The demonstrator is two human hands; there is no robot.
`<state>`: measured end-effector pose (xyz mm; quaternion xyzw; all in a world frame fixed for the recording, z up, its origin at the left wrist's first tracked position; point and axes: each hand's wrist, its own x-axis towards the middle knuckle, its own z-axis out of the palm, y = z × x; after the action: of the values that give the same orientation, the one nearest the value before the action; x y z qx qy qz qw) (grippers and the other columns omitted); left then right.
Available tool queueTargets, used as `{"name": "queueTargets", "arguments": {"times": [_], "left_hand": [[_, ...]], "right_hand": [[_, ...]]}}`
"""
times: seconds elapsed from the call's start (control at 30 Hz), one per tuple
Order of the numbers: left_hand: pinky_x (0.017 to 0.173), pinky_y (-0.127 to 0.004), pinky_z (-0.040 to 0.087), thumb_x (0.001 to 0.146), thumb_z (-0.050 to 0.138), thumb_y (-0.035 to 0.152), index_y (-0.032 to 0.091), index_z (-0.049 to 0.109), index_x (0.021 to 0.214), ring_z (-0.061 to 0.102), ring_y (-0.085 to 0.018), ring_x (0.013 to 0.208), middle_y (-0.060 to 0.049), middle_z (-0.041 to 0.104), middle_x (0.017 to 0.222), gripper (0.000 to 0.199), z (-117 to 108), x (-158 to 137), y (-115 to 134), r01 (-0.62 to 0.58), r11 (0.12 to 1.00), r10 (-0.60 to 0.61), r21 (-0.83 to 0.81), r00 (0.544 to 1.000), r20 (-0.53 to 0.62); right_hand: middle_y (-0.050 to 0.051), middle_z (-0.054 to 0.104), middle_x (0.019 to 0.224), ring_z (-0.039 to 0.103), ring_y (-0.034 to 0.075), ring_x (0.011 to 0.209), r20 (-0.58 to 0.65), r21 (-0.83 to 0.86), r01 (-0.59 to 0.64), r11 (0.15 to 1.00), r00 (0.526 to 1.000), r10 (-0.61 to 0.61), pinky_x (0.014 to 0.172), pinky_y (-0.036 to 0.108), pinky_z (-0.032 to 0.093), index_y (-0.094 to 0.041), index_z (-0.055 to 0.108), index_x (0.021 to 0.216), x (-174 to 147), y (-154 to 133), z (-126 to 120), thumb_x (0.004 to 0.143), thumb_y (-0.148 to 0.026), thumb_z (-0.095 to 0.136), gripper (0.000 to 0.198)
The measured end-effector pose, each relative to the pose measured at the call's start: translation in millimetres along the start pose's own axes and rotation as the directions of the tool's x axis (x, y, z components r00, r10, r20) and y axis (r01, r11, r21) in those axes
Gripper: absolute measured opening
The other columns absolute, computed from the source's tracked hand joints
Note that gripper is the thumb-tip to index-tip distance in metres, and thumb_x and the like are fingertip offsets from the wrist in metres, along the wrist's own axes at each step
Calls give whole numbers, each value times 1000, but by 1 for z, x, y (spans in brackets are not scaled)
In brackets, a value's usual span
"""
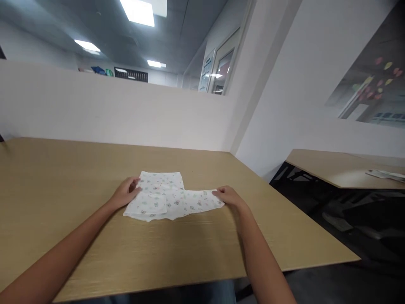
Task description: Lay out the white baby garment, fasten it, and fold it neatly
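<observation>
A small white shirt with a scattered print of little grey, green and pink figures lies flat on the table. One sleeve stretches out to the right, while a folded layer rests over the left part of its body. At the left edge, my left hand has its fingers and thumb curled around the cloth. My right hand pinches the end of the outstretched sleeve between thumb and fingers. The undersides of both hands are hidden.
The wooden table has its front edge close to me and its right edge running off at a slant. A white partition rises behind it. Across a gap to the right stands another table with some cloth on it.
</observation>
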<state>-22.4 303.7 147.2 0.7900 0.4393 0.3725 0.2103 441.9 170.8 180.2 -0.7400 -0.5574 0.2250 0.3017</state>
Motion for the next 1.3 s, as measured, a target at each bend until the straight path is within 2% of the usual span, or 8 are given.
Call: {"name": "queueTargets", "arguments": {"times": [0.13, 0.23, 0.3, 0.37, 0.47, 0.6, 0.77, 1.3], "left_hand": [[101, -46, 44, 87, 55, 49, 22, 62, 120, 57, -30, 117, -10, 63, 122, 43, 4, 2, -13, 63, 975, -50, 212, 997, -65], [108, -52, 36, 89, 52, 52, 27, 61, 126, 52, -32, 127, -9, 60, 132, 45, 4, 0, 0, 56, 957, -61, 285, 998, 7], [109, -53, 34, 91, 50, 55, 30, 60, 128, 51, -32, 128, -8, 58, 135, 46, 5, -2, 8, 37, 953, -58, 299, 996, 61], [109, -53, 33, 92, 50, 56, 30, 61, 127, 51, -32, 128, -7, 58, 136, 46, 7, -5, 12, 24, 951, -53, 309, 995, 85], [109, -51, 33, 92, 50, 55, 29, 61, 128, 49, -32, 130, -8, 58, 137, 46, 9, -7, 11, 18, 947, -44, 320, 996, 74], [112, -54, 31, 92, 49, 55, 29, 60, 133, 46, -33, 134, -10, 56, 141, 49, 10, -6, 7, 25, 940, -57, 341, 995, 83], [116, -56, 25, 94, 48, 56, 31, 62, 136, 40, -34, 142, -12, 47, 155, 51, 12, -6, 4, -26, 940, -25, 341, 989, 144], [116, -57, 23, 91, 51, 57, 32, 66, 130, 39, -35, 142, -13, 49, 152, 49, 9, -8, 8, -11, 943, -55, 333, 980, 191]], "right_hand": [[-2, 51, 57, 44, 12, 57, 78, 231, -33, 972, 997, 16, 54, 25, 30, -17, 57, 61, -5, -14, 3, 73, -53, 68, 40], [2, 63, 69, 53, 15, 63, 129, 448, -23, 894, 991, -39, 58, 26, 38, -15, 67, 77, -11, -40, 21, 75, -58, 72, 43], [3, 64, 71, 55, 16, 63, 159, 570, 27, 821, 977, -142, 58, 26, 41, -17, 67, 81, -19, -63, 41, 76, -61, 73, 45], [7, 70, 84, 61, 18, 71, 275, 647, 95, 756, 896, -348, 63, 28, 46, -18, 70, 92, -28, -87, 64, 80, -62, 71, 46], [11, 71, 115, 67, 21, 94, 365, 603, 213, 769, 783, -503, 78, 32, 51, -22, 70, 116, -41, -110, 91, 90, -53, 67, 41], [9, 72, 113, 65, 22, 100, 252, 379, 425, 822, 807, -534, 87, 35, 49, -23, 74, 110, -44, -109, 109, 93, -48, 65, 32], [7, 71, 109, 64, 22, 100, 285, 223, 582, 782, 729, -623, 90, 35, 48, -25, 74, 108, -41, -99, 113, 94, -43, 64, 25], [7, 67, 112, 62, 22, 98, 329, 132, 638, 759, 694, -641, 88, 37, 50, -28, 72, 114, -49, -106, 116, 91, -43, 68, 28]]}}
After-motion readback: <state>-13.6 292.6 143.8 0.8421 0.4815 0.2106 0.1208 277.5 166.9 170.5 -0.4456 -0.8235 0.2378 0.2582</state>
